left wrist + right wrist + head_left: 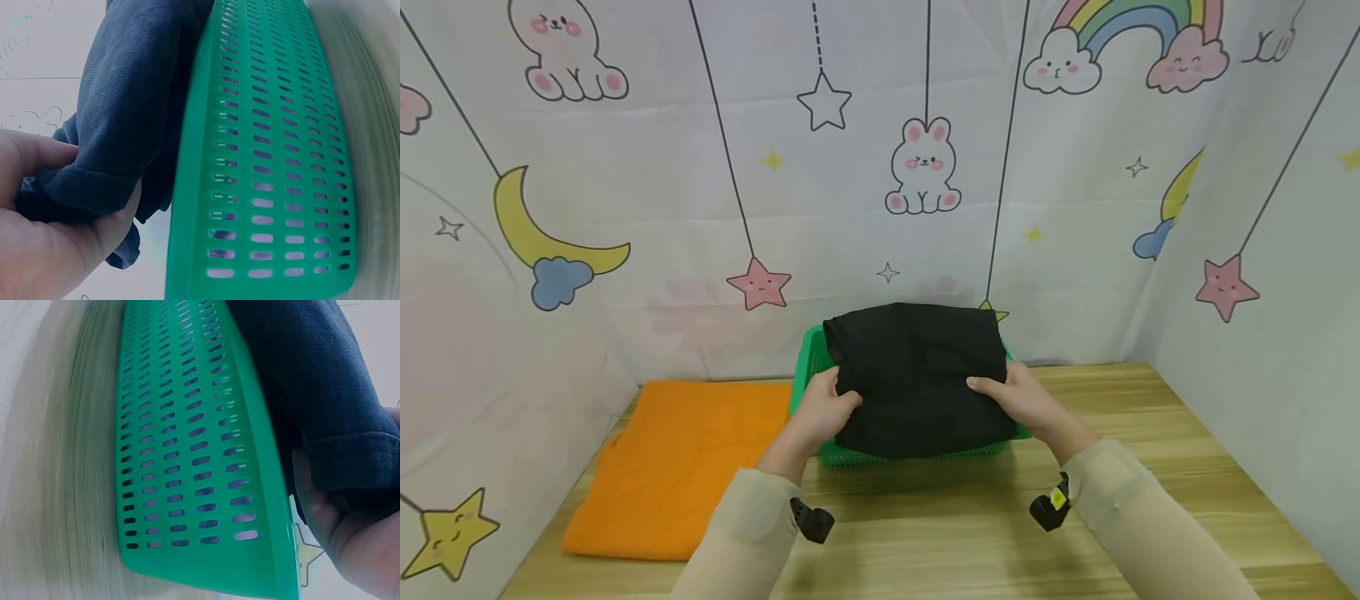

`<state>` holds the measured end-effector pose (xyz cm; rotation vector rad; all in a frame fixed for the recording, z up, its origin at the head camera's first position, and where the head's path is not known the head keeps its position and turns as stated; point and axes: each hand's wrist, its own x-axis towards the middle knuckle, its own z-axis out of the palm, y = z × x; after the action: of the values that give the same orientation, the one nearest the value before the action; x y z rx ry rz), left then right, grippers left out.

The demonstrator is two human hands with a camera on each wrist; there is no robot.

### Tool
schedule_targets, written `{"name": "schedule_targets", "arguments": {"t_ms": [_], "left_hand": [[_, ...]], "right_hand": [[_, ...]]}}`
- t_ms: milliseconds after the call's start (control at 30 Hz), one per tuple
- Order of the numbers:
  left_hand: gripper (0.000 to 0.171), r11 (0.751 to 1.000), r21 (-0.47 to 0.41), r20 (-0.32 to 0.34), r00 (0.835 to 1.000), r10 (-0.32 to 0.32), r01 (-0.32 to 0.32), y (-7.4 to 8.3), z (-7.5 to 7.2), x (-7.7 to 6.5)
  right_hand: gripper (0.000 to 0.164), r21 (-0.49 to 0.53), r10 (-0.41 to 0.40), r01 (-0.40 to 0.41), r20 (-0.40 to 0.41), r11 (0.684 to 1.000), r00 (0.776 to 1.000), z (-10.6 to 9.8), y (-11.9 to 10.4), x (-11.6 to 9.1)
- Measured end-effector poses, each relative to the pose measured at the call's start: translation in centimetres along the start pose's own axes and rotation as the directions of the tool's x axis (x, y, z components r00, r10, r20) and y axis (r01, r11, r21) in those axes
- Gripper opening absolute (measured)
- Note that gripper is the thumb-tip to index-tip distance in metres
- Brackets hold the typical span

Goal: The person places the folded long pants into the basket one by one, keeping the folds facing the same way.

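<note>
A folded black garment [917, 379] of ribbed-looking fabric spans the space between both hands, over the green plastic basket [808, 367]. My left hand [826, 408] grips its left side, thumb on top and fingers beneath. At the opposite side my right hand [1022, 396] holds it the same way, with the thumb lying on the cloth. In the left wrist view, the garment's rolled fold [125, 106] lies right along the basket's rim. A stitched hem [353, 447] shows at the fingers in the right wrist view. Most of the basket's inside is hidden under the cloth.
An orange folded cloth [692, 467] lies flat on the wooden table [925, 533], left of the basket. Behind and at both sides hangs a white printed curtain [850, 217] with stars, bunnies and a moon.
</note>
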<state>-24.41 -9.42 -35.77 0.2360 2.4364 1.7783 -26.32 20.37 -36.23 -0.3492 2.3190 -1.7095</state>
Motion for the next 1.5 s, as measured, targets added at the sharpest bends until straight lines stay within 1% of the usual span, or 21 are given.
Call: {"name": "schedule_targets", "arguments": {"t_ms": [200, 367, 533, 833, 967, 1100, 1267, 1500], "left_hand": [[0.040, 0.999, -0.001, -0.015, 0.999, -0.037, 0.037, 0.0, -0.1, 0.4], [0.039, 0.999, 0.003, -0.020, 0.999, -0.036, 0.036, 0.0, -0.2, 0.8], [0.039, 1.000, 0.007, -0.008, 1.000, -0.026, 0.026, -0.1, -0.3, 1.0], [0.040, 1.000, 0.018, 0.003, 1.000, -0.020, 0.020, -0.5, -0.4, 1.5], [0.041, 0.999, 0.049, -0.009, 1.000, -0.013, 0.013, -0.6, -0.3, 1.6], [0.042, 0.997, 0.077, -0.021, 1.000, -0.023, 0.025, -0.8, -0.3, 1.8], [0.047, 0.996, 0.075, -0.020, 0.999, -0.045, 0.046, -1.0, -0.3, 1.9], [0.050, 0.996, 0.068, -0.011, 0.999, -0.048, 0.049, -0.9, -0.3, 1.8]], "right_hand": [[0.049, 0.002, 0.011, -0.011, 0.000, 1.000, 1.000, 0.1, 0.2, 0.5], [0.051, -0.016, 0.027, -0.027, -0.018, 0.999, 0.999, 0.2, 0.2, 0.8], [0.050, -0.026, 0.039, -0.040, -0.028, 0.999, 0.999, 0.4, 0.2, 1.1], [0.048, -0.017, 0.049, -0.049, -0.029, 0.999, 0.998, 0.5, 0.2, 1.3], [0.047, -0.027, 0.054, -0.055, -0.033, 0.998, 0.998, 0.6, 0.2, 1.5], [0.047, -0.033, 0.066, -0.067, -0.036, 0.997, 0.997, 0.7, 0.4, 1.6], [0.047, -0.043, 0.075, -0.076, -0.031, 0.996, 0.997, 0.8, 0.6, 1.7], [0.046, -0.043, 0.071, -0.072, -0.022, 0.996, 0.997, 0.9, 0.7, 2.0]]}}
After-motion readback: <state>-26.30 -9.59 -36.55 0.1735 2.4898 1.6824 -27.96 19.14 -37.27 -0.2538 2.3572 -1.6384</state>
